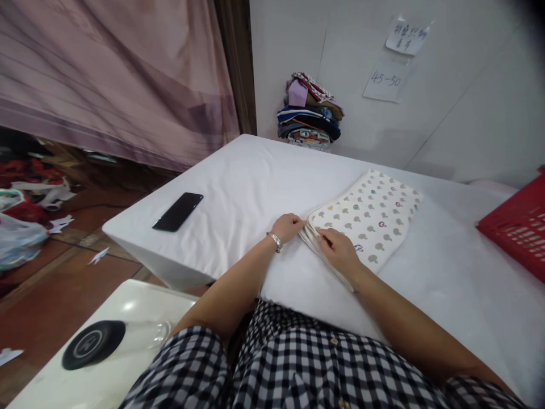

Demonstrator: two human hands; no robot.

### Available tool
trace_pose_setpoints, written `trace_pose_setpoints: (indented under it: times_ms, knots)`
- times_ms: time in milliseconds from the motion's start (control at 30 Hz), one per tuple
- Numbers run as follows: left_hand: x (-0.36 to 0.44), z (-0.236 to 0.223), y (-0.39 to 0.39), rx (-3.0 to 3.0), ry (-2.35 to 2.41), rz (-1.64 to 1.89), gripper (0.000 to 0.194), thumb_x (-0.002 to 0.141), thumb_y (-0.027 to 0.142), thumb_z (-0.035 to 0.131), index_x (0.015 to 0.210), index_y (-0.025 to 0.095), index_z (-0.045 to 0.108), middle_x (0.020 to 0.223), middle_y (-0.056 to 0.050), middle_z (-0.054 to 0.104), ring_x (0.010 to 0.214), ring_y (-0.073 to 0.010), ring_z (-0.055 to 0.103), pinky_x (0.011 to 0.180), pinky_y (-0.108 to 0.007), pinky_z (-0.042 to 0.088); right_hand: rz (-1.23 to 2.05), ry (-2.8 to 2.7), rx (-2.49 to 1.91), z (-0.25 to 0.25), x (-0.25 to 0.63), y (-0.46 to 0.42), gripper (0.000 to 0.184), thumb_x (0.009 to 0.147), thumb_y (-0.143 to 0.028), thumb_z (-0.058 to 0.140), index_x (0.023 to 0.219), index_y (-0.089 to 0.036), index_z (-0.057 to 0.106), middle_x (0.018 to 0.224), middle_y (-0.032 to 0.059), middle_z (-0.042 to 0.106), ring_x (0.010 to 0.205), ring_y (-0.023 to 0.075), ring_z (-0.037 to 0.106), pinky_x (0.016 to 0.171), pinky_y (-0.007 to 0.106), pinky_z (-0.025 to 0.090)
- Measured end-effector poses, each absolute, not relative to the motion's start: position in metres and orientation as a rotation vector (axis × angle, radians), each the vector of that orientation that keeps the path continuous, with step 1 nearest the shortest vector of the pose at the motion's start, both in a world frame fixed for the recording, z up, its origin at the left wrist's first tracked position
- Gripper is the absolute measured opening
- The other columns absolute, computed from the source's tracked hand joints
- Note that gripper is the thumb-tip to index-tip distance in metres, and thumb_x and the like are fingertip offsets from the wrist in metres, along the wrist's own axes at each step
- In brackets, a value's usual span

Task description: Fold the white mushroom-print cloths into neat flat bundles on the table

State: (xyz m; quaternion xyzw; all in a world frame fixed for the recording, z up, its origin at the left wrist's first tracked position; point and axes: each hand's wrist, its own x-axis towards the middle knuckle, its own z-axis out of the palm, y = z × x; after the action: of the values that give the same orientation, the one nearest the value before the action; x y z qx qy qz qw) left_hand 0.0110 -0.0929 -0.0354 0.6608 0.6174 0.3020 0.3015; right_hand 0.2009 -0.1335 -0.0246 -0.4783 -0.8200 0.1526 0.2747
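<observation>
A folded cream cloth (370, 213) with grey and coloured mushroom-like prints lies on the white-covered table (238, 187). Its layered edges face me on the near left side. My left hand (288, 227), with a silver bracelet at the wrist, pinches the cloth's left corner. Close beside it, my right hand (338, 250) rests over the near edge, its fingers curled onto the fabric by the same corner. The right fingertips are partly hidden, but they appear to grip the layers.
A black phone (177, 212) lies on the table's left. Folded clothes (310, 113) are stacked by the wall, and a red plastic basket (517, 218) stands at the right. Lower left, a white stool-like surface (140, 295) holds a clear bottle with a black base (93, 343).
</observation>
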Motion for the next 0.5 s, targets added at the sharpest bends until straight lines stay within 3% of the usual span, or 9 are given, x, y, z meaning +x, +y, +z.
trace_pose_setpoints:
  times_ms: [267,500]
  knots:
    - [0.010,-0.029,-0.096,1.559,1.565,0.834,0.026,0.070,0.038,0.053,0.060,0.015,0.057,0.052,0.004,0.047,0.051,-0.0084,0.040,0.047,-0.021,0.032,0.371,-2.175,-1.314,-0.023,0.199,-0.136,0.027,0.089,-0.029,0.035,0.103,-0.022,0.058,0.088,0.0054,0.062,0.082,0.0190,0.056,0.075,0.029,0.042]
    - [0.010,-0.024,-0.096,1.450,1.539,0.812,0.022,0.065,0.035,0.055,0.057,0.014,0.058,0.051,0.004,0.046,0.051,-0.0076,0.039,0.046,-0.020,0.031,0.176,-2.530,-1.409,-0.020,0.189,-0.142,0.029,0.088,-0.043,0.042,0.108,-0.025,0.053,0.097,0.0052,0.059,0.083,0.0193,0.054,0.060,0.026,0.035]
